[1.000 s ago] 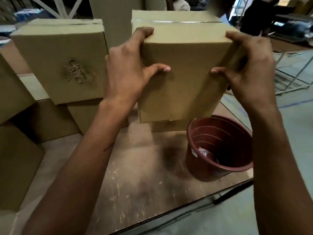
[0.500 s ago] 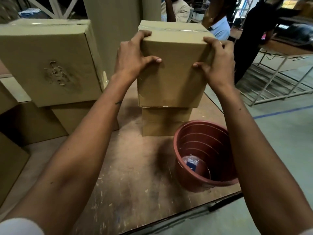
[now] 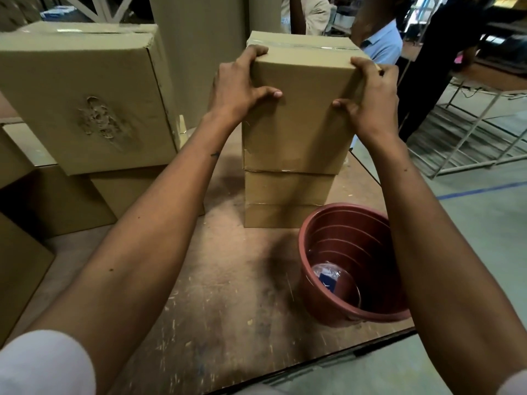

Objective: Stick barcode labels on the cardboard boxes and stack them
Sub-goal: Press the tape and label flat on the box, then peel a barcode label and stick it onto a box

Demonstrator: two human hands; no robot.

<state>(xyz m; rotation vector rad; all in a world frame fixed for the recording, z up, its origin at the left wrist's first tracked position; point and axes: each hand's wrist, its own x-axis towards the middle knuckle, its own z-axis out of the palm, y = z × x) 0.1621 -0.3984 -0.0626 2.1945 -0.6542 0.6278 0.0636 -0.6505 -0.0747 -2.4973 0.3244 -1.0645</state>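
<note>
— Box [image 3: 296, 115] sits where?
— On a second box [image 3: 285, 198], on the surface [image 3: 216, 295], just behind a red bucket [image 3: 328, 246]
— And the hands?
— Left hand [image 3: 236, 84] and right hand [image 3: 373, 101] grip its top corners, fingers curled over the top edge, thumbs on the front face
— Anything else?
— A dented box [image 3: 85, 101] stands to the left

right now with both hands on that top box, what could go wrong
1. The top box overhangs the smaller lower box it sits on; letting go carelessly could tip the stack.
2. The red bucket stands close in front of the stack, so a falling box may strike it.
3. The left hand and right hand grip only the upper corners, so it may twist.
</note>
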